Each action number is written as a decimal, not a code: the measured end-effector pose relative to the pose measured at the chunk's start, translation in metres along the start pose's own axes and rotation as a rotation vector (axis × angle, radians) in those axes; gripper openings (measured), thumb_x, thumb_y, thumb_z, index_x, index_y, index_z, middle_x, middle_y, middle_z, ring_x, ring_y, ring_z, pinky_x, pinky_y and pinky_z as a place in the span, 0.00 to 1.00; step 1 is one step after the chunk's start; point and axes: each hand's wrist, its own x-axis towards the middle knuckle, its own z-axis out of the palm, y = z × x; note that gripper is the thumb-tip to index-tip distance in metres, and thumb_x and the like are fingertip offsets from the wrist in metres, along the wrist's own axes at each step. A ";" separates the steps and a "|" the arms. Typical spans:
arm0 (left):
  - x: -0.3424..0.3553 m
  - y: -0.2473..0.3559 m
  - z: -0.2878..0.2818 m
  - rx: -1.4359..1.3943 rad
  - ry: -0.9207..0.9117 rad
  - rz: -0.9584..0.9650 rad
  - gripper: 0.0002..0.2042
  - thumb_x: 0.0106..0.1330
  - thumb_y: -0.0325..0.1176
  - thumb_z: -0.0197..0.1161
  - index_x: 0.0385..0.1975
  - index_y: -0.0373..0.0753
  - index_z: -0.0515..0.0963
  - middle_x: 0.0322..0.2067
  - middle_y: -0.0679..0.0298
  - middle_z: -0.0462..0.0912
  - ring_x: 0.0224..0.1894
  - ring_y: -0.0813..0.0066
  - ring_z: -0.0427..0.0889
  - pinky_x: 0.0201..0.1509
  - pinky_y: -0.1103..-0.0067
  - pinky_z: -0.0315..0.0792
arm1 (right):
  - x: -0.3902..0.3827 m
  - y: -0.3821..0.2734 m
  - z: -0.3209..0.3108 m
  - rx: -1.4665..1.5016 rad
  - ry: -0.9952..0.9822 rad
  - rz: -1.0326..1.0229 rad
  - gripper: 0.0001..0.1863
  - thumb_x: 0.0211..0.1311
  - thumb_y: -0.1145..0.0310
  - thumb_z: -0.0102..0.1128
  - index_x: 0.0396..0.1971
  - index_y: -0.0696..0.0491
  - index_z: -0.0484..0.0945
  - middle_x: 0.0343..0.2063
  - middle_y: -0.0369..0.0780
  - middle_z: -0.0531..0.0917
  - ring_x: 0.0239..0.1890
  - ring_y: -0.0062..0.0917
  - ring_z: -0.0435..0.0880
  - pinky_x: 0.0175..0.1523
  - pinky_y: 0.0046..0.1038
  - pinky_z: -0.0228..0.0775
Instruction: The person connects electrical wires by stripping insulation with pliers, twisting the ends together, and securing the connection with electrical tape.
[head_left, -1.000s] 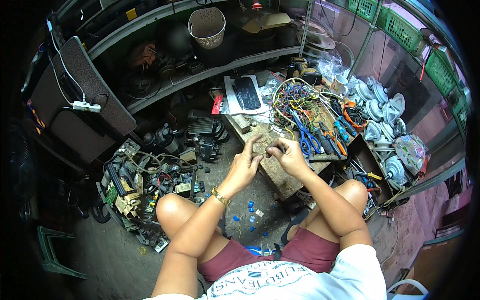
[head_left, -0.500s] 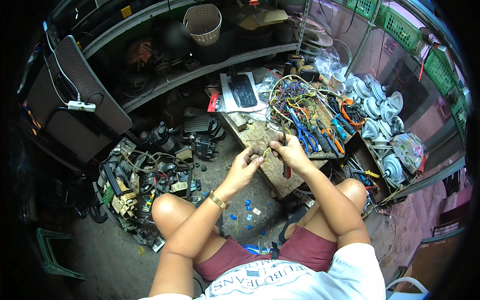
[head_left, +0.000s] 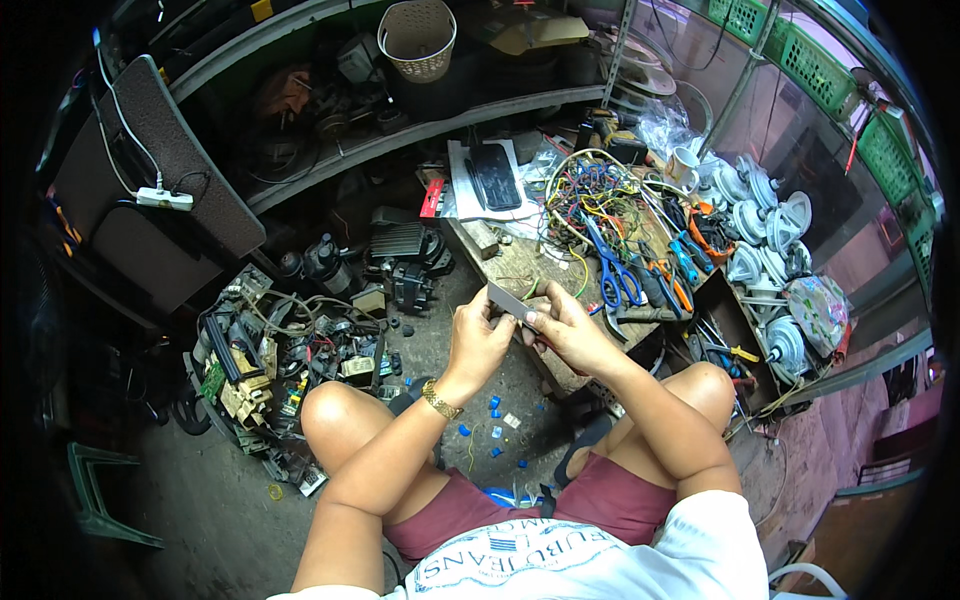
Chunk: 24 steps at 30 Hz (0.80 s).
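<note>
My left hand (head_left: pixel 478 335) is closed at the upper-left end of a flat grey blade-like tool (head_left: pixel 509 302); what its curled fingers pinch is hidden. My right hand (head_left: pixel 560 328) grips the same tool at its lower-right part, thumb on the flat face. Both hands meet over the front of a worn wooden bench (head_left: pixel 498 258). A thin yellow-green wire (head_left: pixel 580 270) lies beside them, partly hidden. To the right are a tangle of coloured wires (head_left: pixel 590 200), blue scissors (head_left: pixel 612 275) and several pliers (head_left: pixel 668 285).
Electronic scrap (head_left: pixel 280 360) is heaped on the floor at left, near motors (head_left: pixel 400 280). A power strip (head_left: pixel 164 198) hangs on a board. White disc parts (head_left: pixel 760 230) pile at right beside a tool box (head_left: pixel 720 320). A shelf (head_left: pixel 450 120) with a basket (head_left: pixel 415 45) runs behind.
The tool, upright in my right hand half a second ago, now slants up-left between both hands. The yellow wire that showed between my fingertips is now mostly hidden.
</note>
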 end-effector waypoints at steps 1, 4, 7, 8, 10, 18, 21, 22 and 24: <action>-0.001 0.015 0.002 -0.040 -0.005 -0.005 0.06 0.59 0.21 0.57 0.35 0.30 0.74 0.28 0.64 0.80 0.31 0.82 0.77 0.37 0.83 0.72 | 0.000 -0.001 -0.001 -0.014 -0.019 -0.012 0.13 0.65 0.71 0.49 0.47 0.56 0.62 0.27 0.36 0.75 0.28 0.16 0.74 0.29 0.18 0.64; -0.001 0.025 0.002 -0.053 -0.008 0.018 0.07 0.59 0.21 0.57 0.37 0.30 0.74 0.29 0.61 0.81 0.33 0.79 0.79 0.38 0.82 0.74 | 0.000 -0.005 0.001 -0.039 -0.028 -0.040 0.13 0.65 0.70 0.50 0.46 0.55 0.62 0.28 0.36 0.75 0.28 0.16 0.73 0.29 0.17 0.64; -0.001 0.021 -0.001 0.001 -0.006 0.057 0.07 0.58 0.21 0.57 0.36 0.30 0.74 0.29 0.61 0.82 0.32 0.79 0.80 0.38 0.81 0.74 | -0.002 -0.013 0.004 -0.067 -0.020 -0.086 0.12 0.65 0.70 0.49 0.45 0.55 0.62 0.27 0.35 0.75 0.26 0.15 0.72 0.28 0.16 0.62; -0.001 0.020 -0.002 0.021 -0.005 0.069 0.07 0.58 0.21 0.57 0.36 0.30 0.75 0.28 0.60 0.82 0.32 0.78 0.80 0.37 0.81 0.74 | -0.002 -0.016 0.004 -0.077 -0.019 -0.105 0.12 0.65 0.70 0.49 0.45 0.54 0.62 0.26 0.35 0.75 0.25 0.14 0.72 0.27 0.16 0.61; -0.002 0.021 0.000 0.041 0.012 0.072 0.06 0.58 0.21 0.58 0.35 0.30 0.75 0.28 0.61 0.82 0.31 0.78 0.81 0.37 0.81 0.74 | -0.003 -0.017 0.004 -0.069 -0.009 -0.103 0.11 0.65 0.71 0.50 0.45 0.54 0.62 0.25 0.34 0.74 0.24 0.14 0.71 0.26 0.15 0.60; -0.005 0.013 0.003 0.129 0.058 0.142 0.06 0.57 0.21 0.58 0.34 0.30 0.75 0.27 0.61 0.82 0.30 0.77 0.81 0.36 0.81 0.73 | -0.005 -0.023 0.007 -0.058 0.015 -0.082 0.11 0.63 0.74 0.51 0.44 0.54 0.63 0.24 0.34 0.73 0.23 0.13 0.71 0.24 0.15 0.59; -0.006 0.005 0.000 0.229 0.047 0.224 0.06 0.58 0.20 0.57 0.34 0.31 0.75 0.27 0.61 0.81 0.30 0.78 0.80 0.35 0.82 0.73 | -0.005 -0.022 0.006 -0.058 0.017 -0.106 0.11 0.63 0.74 0.52 0.43 0.54 0.63 0.24 0.34 0.74 0.23 0.12 0.71 0.24 0.15 0.59; -0.005 0.005 -0.001 0.227 0.032 0.234 0.06 0.58 0.20 0.56 0.35 0.31 0.75 0.27 0.61 0.81 0.29 0.78 0.79 0.35 0.83 0.72 | -0.005 -0.022 0.005 -0.059 0.016 -0.116 0.11 0.62 0.74 0.52 0.43 0.55 0.63 0.24 0.34 0.74 0.23 0.12 0.72 0.24 0.15 0.59; -0.005 0.004 -0.001 0.179 0.007 0.217 0.06 0.59 0.20 0.56 0.35 0.31 0.75 0.27 0.62 0.81 0.30 0.79 0.78 0.34 0.83 0.72 | -0.006 -0.026 0.005 -0.070 0.015 -0.117 0.10 0.62 0.76 0.52 0.42 0.55 0.65 0.25 0.34 0.74 0.24 0.13 0.72 0.26 0.16 0.61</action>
